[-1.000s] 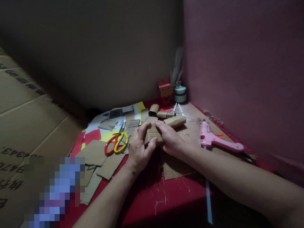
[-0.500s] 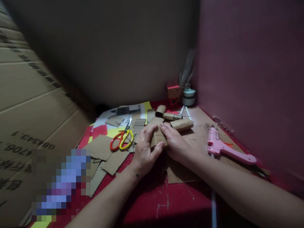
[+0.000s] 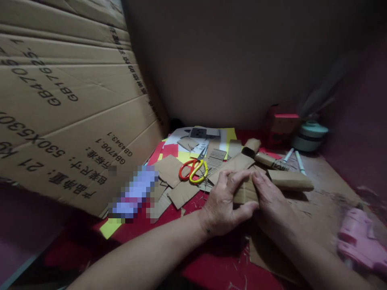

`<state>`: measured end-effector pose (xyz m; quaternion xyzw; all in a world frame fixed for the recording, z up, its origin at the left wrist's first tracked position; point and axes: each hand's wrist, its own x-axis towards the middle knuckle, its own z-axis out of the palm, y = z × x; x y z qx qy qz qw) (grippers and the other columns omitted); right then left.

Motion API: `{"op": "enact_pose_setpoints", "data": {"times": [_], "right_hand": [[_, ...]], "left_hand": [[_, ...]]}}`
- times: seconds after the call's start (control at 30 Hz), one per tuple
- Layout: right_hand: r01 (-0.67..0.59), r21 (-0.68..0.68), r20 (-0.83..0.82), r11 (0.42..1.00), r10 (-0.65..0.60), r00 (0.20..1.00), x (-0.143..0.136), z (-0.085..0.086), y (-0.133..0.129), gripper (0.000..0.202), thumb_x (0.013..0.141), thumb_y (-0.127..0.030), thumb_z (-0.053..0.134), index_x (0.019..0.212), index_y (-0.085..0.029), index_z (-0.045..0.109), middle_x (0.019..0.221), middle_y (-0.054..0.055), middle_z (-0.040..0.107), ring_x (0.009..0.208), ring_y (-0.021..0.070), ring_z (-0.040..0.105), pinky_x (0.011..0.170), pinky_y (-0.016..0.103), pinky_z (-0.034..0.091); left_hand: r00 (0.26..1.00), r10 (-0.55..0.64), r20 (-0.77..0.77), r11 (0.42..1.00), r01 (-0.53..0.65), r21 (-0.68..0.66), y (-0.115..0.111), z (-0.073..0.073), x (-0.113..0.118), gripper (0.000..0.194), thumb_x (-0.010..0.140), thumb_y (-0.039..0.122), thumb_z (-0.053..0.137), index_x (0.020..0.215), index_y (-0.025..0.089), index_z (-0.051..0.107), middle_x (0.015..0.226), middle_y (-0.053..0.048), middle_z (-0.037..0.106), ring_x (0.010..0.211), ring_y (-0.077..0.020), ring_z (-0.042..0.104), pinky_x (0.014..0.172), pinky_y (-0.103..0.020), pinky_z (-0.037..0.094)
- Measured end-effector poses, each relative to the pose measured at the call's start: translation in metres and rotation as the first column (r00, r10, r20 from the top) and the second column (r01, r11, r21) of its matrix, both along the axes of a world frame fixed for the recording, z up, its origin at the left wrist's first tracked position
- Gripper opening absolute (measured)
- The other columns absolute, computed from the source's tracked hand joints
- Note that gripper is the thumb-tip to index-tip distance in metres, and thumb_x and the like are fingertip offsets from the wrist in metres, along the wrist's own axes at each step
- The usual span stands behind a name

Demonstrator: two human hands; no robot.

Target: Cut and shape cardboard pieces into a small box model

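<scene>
My left hand [image 3: 222,203] is wrapped round the left side of a small folded cardboard piece [image 3: 246,191], its thumb along the near edge. On the other side my right hand [image 3: 270,197] presses against the same piece, fingertips near its top. Just beyond the hands lies a flat cardboard strip [image 3: 232,167]. To the right of it rests a folded cardboard tube [image 3: 290,180], with a smaller rolled tube [image 3: 269,160] and a short open tube [image 3: 252,147] behind. Scissors with red and yellow handles [image 3: 193,171] lie left of the hands.
A pink glue gun [image 3: 359,237] lies at the right. Cardboard scraps [image 3: 183,193] and coloured paper [image 3: 228,139] are on the red table [image 3: 181,233]. A large printed carton [image 3: 75,100] stands left; a teal container [image 3: 310,136] and red-and-brown box figure [image 3: 284,125] are at back right.
The view has swung left, so the table's contents appear further right and more of the carton shows. Both hands keep their hold on the folded cardboard.
</scene>
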<state>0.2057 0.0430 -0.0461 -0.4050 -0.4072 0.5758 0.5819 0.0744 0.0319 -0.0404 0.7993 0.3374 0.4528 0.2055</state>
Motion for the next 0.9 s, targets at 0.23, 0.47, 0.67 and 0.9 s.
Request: {"op": "enact_pose_setpoints", "data": {"times": [0.23,0.47,0.67,0.9], "right_hand": [[0.079,-0.067,0.129,0.995,-0.07,0.989,0.003,-0.004,-0.003,0.036,0.078,-0.053,0.059,0.1,-0.024,0.063,0.103,0.003,0.066,0.09,0.0213,0.062,0.074,0.031,0.05],[0.013,-0.004,0.136,1.0,-0.012,0.991,0.004,0.005,-0.004,0.03,0.082,-0.05,0.056,0.097,-0.024,0.061,0.091,0.001,0.066,0.081,0.0194,0.063,0.069,0.03,0.05],[-0.018,0.035,0.116,0.999,0.013,0.993,0.003,0.008,-0.004,0.026,0.083,-0.048,0.055,0.093,-0.025,0.06,0.095,0.001,0.066,0.083,0.0197,0.061,0.071,0.031,0.049],[-0.05,0.128,0.064,0.991,0.042,0.997,0.001,0.004,0.001,0.023,0.085,-0.046,0.052,0.091,-0.024,0.058,0.097,0.0,0.064,0.09,0.0195,0.059,0.078,0.03,0.046]], "left_hand": [[1.0,-0.025,0.007,1.0,0.025,0.015,-0.002,0.002,-0.001,0.063,0.075,0.033,0.063,0.131,0.025,0.035,0.124,-0.008,0.044,0.116,-0.0235,0.038,0.103,-0.041,0.036],[1.0,-0.028,0.01,1.0,0.028,0.008,-0.001,0.0,0.0,0.063,0.076,0.035,0.062,0.131,0.028,0.034,0.123,-0.008,0.043,0.117,-0.0248,0.038,0.101,-0.045,0.038],[1.0,-0.005,-0.005,1.0,0.005,-0.005,-0.001,0.0,-0.001,0.061,0.078,0.034,0.059,0.133,0.031,0.033,0.121,-0.007,0.042,0.117,-0.025,0.039,0.102,-0.045,0.037],[1.0,-0.012,0.005,1.0,0.012,0.02,0.0,-0.001,-0.001,0.06,0.078,0.032,0.06,0.131,0.031,0.034,0.12,-0.006,0.04,0.115,-0.0242,0.041,0.102,-0.044,0.036]]}}
